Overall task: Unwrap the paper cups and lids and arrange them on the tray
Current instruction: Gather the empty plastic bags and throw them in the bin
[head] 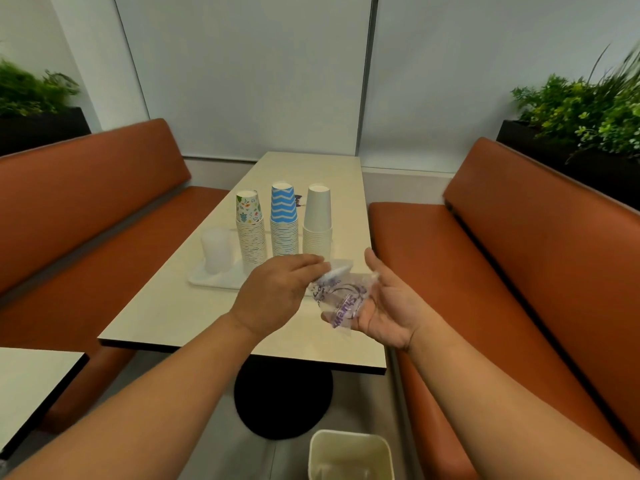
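Bin (350, 453) at the bottom edge of the view, cream, open-topped, on the floor just right of the black pedestal base (282, 398). Above it, both forearms reach in over the near edge of the surface (166, 306).

Left hand (273, 292) back-up, fingers curled forward, pinching the upper end of a clear wrapper (337, 299) with purple print. Right hand (389, 303) palm-up and relaxed, fingers spread, the wrapper's lower end lying across it; no closed grip there. Wrapper held in the air over the surface's near right part, close to its right edge.

Bare stretch of surface to the left of the hands and along the near edge. Orange benches (519, 271) flank both long sides.

Farther in, a white tray (214, 279) near the left edge. On it, left to right: stack of clear lids (214, 249), patterned cups (250, 233), blue zigzag cups (284, 220), white cups (318, 220), all upside down and close together. Open surface beyond the stacks up to the wall panels. Planters (585, 112) behind the bench backs.
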Tool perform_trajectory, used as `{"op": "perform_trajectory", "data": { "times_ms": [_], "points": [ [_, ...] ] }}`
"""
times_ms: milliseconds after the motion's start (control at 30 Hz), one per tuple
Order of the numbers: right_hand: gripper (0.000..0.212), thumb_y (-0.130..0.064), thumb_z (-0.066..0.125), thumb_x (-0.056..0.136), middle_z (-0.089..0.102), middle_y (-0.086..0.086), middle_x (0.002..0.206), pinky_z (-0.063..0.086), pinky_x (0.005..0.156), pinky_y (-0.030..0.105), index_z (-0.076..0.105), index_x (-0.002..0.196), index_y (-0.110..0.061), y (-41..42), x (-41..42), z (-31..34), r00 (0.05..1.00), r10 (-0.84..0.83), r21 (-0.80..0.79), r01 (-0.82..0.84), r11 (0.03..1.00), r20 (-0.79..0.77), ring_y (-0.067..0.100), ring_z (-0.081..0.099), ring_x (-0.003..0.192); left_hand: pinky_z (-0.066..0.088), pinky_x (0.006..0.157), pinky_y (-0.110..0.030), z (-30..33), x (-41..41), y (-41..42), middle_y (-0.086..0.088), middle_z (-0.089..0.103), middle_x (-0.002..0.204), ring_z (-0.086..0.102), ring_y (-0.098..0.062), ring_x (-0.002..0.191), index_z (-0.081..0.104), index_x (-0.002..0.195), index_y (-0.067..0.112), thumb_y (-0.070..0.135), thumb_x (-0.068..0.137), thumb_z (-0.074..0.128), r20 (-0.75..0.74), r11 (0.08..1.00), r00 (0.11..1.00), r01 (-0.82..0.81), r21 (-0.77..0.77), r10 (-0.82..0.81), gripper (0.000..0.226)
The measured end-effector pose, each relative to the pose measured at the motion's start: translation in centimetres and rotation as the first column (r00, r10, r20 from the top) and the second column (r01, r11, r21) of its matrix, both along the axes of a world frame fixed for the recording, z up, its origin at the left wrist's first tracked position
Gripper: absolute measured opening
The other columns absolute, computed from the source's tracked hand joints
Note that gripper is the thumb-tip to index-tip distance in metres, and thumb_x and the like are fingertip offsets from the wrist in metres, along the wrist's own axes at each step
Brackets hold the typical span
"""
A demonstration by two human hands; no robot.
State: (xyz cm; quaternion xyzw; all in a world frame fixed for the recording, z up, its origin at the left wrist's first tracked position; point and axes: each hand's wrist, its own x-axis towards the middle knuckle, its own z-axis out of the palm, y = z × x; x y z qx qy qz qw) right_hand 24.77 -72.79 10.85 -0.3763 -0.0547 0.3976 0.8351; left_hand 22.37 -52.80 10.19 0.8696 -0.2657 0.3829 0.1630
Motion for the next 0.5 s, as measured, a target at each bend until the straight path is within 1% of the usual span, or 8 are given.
{"op": "perform_trajectory", "data": {
  "times_ms": [100,167,200,233,267,300,367,500],
  "points": [
    [0.047,-0.024,0.061,0.090,0.068,0.019,0.114,0.060,0.072,0.042,0.056,0.131,-0.002,0.8,-0.4,0.2,0.989,-0.057,-0.173,0.080,0.982,0.137,0.028,0.069,0.092,0.053,0.091,-0.037,-0.2,0.1,0.2,-0.007,0.071,0.116,0.068,-0.027,0.100,0.075,0.109,0.014,0.013,0.089,0.046,0.008,0.994,1.000,-0.003,0.105,0.003,0.036],
    [0.027,-0.004,0.059,0.092,0.068,0.019,0.109,0.059,0.065,0.039,0.057,0.119,-0.004,1.3,-0.1,-0.1,0.956,-0.178,-0.237,0.233,0.943,0.233,0.028,0.069,0.086,0.039,0.108,-0.024,-0.6,-0.2,-0.5,0.003,0.064,0.127,0.058,-0.013,0.115,0.070,0.119,0.019,0.007,0.092,0.048,-0.193,0.986,0.981,-0.041,-0.162,0.009,0.037],
    [0.024,0.002,0.058,0.091,0.068,0.017,0.106,0.059,0.064,0.037,0.057,0.114,-0.006,1.4,0.0,-0.2,0.933,-0.238,-0.235,0.304,0.923,0.269,0.026,0.069,0.083,0.038,0.110,-0.023,-0.4,-0.5,-1.0,0.007,0.061,0.129,0.055,-0.009,0.117,0.066,0.124,0.021,0.006,0.095,0.050,-0.358,0.895,0.932,-0.105,-0.433,-0.063,0.037],
    [0.027,0.006,0.059,0.090,0.068,0.015,0.103,0.059,0.065,0.037,0.056,0.113,-0.007,1.5,0.0,-0.3,0.910,-0.286,-0.214,0.356,0.910,0.301,0.025,0.069,0.081,0.044,0.107,-0.030,0.2,-0.7,-1.8,0.006,0.062,0.127,0.059,-0.011,0.114,0.063,0.124,0.023,0.010,0.098,0.051,-0.484,0.697,0.843,-0.202,-0.688,-0.234,0.032],
    [0.031,0.009,0.060,0.088,0.068,0.014,0.103,0.058,0.069,0.038,0.056,0.115,-0.006,1.6,0.2,-0.3,0.887,-0.319,-0.189,0.395,0.899,0.334,0.025,0.069,0.081,0.051,0.098,-0.036,0.8,-0.9,-2.4,0.002,0.066,0.120,0.066,-0.016,0.103,0.063,0.119,0.023,0.018,0.100,0.052,-0.514,0.469,0.747,-0.305,-0.829,-0.422,0.023],
    [0.037,0.011,0.062,0.086,0.068,0.014,0.103,0.058,0.072,0.039,0.055,0.119,-0.004,1.8,0.2,-0.4,0.864,-0.343,-0.174,0.426,0.888,0.369,0.026,0.068,0.084,0.055,0.085,-0.038,1.2,-1.0,-3.0,-0.003,0.069,0.110,0.069,-0.018,0.090,0.064,0.111,0.023,0.025,0.101,0.051,-0.499,0.320,0.671,-0.383,-0.866,-0.548,0.017],
    [0.044,0.012,0.067,0.082,0.066,0.013,0.105,0.057,0.078,0.041,0.056,0.122,-0.003,2.2,0.3,-0.4,0.817,-0.370,-0.180,0.485,0.856,0.441,0.028,0.067,0.090,0.057,0.071,-0.037,1.5,-1.3,-3.8,-0.008,0.072,0.099,0.070,-0.020,0.077,0.064,0.103,0.024,0.029,0.100,0.051,-0.532,0.350,0.610,-0.401,-0.846,-0.587,0.014],
    [0.034,0.007,0.070,0.082,0.068,0.009,0.098,0.056,0.068,0.031,0.063,0.109,-0.012,2.9,0.5,-0.5,0.782,-0.352,-0.270,0.537,0.799,0.514,0.022,0.068,0.084,0.059,0.080,-0.049,0.3,-1.1,-4.0,-0.005,0.072,0.106,0.071,-0.025,0.093,0.064,0.104,0.029,0.018,0.100,0.054,-0.530,0.403,0.707,-0.362,-0.840,-0.469,0.015]
  ]
}}
